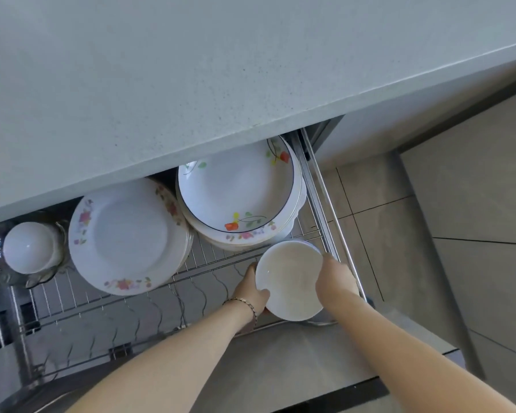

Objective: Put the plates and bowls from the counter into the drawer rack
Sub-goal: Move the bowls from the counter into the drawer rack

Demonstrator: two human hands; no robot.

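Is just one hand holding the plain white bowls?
No, the left hand and right hand both grip the plain white bowls, one on each side.

Plate stacks [128, 236] in rack [167, 299] — bowls [289, 278] right.

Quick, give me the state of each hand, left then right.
Left hand: grips the left rim of the stack of white bowls, thumb over the edge.
Right hand: holds the right side of the same stack.

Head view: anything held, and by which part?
A white bowl, gripped at its rim by both hands: left hand on the left edge, right hand on the right edge, above the rack.
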